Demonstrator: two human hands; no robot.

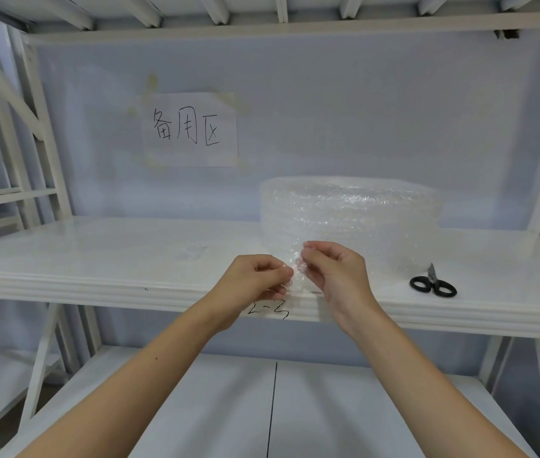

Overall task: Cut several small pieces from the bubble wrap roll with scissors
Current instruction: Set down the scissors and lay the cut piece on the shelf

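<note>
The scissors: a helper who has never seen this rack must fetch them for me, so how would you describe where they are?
Find the white shelf beneath the taped paper sign, where the big bubble wrap roll sits. The scissors lie flat right of the roll, near the shelf's front edge, beyond the right hand. Their black loop handles are the only dark thing there.

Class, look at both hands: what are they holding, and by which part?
Both the left hand and right hand pinch the loose end of the bubble wrap roll.
</note>
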